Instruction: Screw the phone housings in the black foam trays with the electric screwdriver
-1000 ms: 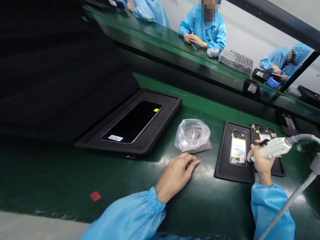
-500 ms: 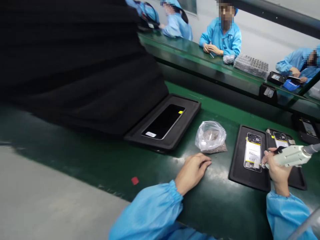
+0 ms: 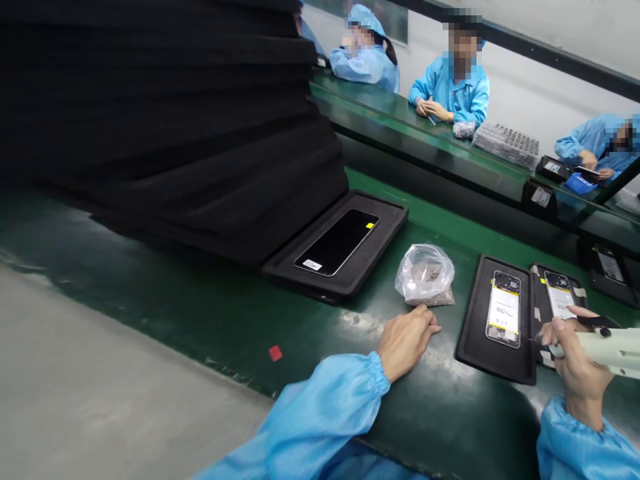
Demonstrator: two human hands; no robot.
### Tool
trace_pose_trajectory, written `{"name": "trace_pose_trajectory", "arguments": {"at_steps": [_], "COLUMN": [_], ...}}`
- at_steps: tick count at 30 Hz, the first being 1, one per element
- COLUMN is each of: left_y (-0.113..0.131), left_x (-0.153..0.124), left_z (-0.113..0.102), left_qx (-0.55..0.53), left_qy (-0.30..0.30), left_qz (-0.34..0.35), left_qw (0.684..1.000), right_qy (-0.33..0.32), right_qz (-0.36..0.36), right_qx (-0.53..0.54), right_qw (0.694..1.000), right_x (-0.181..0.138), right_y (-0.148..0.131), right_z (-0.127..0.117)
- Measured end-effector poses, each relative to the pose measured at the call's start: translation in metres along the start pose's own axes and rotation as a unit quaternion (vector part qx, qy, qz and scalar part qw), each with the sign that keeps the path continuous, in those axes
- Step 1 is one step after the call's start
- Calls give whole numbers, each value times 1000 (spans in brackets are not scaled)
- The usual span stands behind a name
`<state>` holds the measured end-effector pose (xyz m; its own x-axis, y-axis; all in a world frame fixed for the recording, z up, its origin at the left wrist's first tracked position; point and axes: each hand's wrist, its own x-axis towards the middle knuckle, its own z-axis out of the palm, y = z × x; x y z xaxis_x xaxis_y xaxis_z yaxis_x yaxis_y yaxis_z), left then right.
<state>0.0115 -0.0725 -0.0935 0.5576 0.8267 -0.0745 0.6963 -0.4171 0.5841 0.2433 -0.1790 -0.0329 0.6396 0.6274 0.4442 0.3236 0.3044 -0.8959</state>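
Note:
My left hand (image 3: 407, 339) rests on the green belt (image 3: 210, 300) with its fingers curled together, just below a clear plastic bag of small parts (image 3: 425, 275); nothing shows in it. My right hand (image 3: 575, 360) grips a pale electric screwdriver (image 3: 607, 352), its tip at the right edge of a black tray (image 3: 477, 347). That tray holds an opened phone (image 3: 503, 308) with its battery showing. A second opened phone (image 3: 559, 295) lies in the tray beside it, partly behind my right hand.
A larger black tray (image 3: 370, 267) with a face-up phone screen (image 3: 337, 242) sits left of the bag. A tall stack of black foam (image 3: 165, 120) fills the upper left. Several people in blue coats (image 3: 460, 90) work at the far bench. A red mark (image 3: 275, 353) lies near the belt's front edge.
The view has swung left and down. My right hand with the screwdriver has drawn back to the right, off the near phone. My left hand stays beside the bag.

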Motion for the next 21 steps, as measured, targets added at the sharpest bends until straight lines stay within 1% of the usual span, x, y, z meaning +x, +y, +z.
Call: {"name": "trace_pose_trajectory", "arguments": {"at_steps": [2, 4, 7, 9, 12, 14, 18, 21], "left_y": [-1, 5, 27, 45, 65, 70, 67, 61], "left_x": [-3, -6, -3, 7, 31, 51, 82, 93], "left_z": [-2, -4, -2, 3, 13, 20, 33, 44], "left_qx": [-47, -108, -185, -221, -252, -275, -340, -376], "left_qy": [24, 50, 76, 80, 65, 54, 73, 91], "left_qz": [41, 95, 172, 198, 201, 198, 181, 155], "left_qw": [998, 988, 965, 952, 945, 939, 920, 909], "right_qy": [2, 4, -13, -38, -61, -82, -118, -122], "right_qz": [2, 3, 1, 6, 20, 30, 57, 73], "right_qx": [29, 50, 89, 100, 109, 114, 89, 75], "right_qw": [1000, 999, 996, 994, 992, 990, 987, 987], "right_x": [-1, -1, 3, 10, 26, 40, 62, 68], "right_y": [-5, -9, -16, -20, -22, -19, -2, 15], "right_z": [1, 2, 7, 12, 23, 33, 53, 65]}}
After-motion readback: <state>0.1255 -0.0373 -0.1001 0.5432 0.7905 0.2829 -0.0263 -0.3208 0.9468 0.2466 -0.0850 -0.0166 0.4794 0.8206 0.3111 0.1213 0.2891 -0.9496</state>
